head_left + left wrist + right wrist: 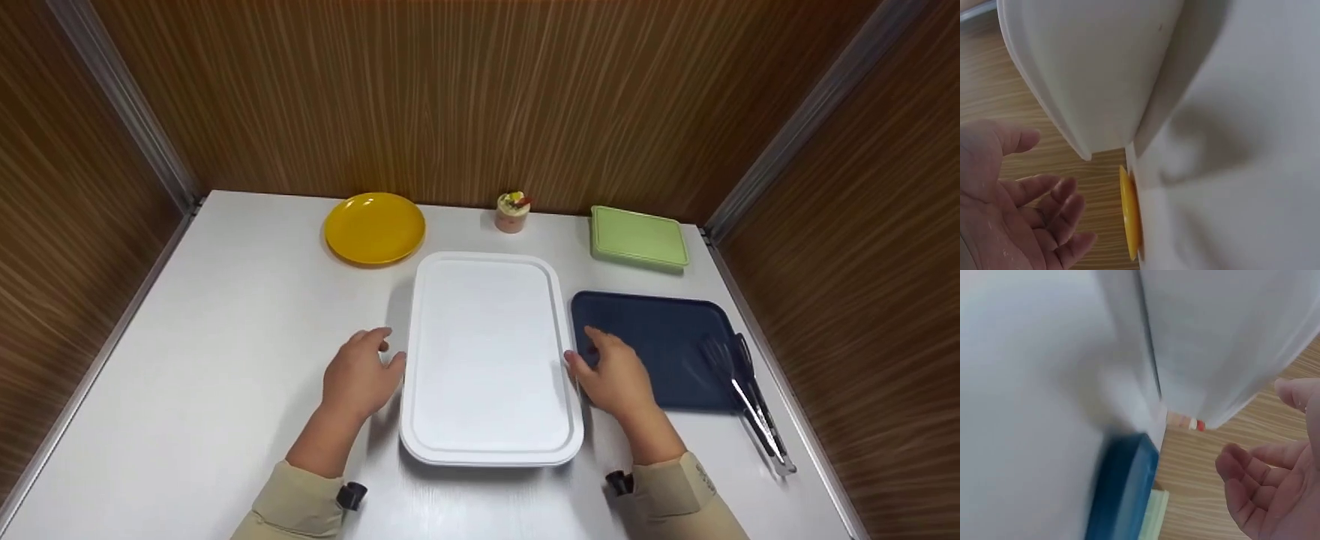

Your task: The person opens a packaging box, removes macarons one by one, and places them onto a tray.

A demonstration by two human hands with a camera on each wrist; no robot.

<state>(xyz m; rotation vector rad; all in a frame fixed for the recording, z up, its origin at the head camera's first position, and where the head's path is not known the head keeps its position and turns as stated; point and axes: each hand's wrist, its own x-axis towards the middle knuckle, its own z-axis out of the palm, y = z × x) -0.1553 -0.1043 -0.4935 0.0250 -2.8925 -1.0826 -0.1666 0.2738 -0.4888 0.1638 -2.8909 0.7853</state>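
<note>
A large white lidded box (487, 352) stands lengthwise in the middle of the white table, its lid in place. On its left side my left hand (360, 375) hovers with relaxed, slightly bent fingers, the thumb close to the lid's edge. My right hand (615, 373) mirrors it on the other side, thumb tip right at the lid's rim, fingers over the dark blue tray (645, 322). In the left wrist view the left palm (999, 219) holds nothing and lies apart from the box wall (1095, 67). The right wrist view shows the right fingers (1252, 478) loosely bent and holding nothing.
A yellow plate (375, 229) lies at the back left. Behind the box stands a small dessert cup (512, 213), with a light green lidded container (639, 238) at the back right. A whisk (739, 382) and a dark-handled utensil (752, 375) lie across the tray's right edge. Wood-patterned panels (465, 97) enclose the table.
</note>
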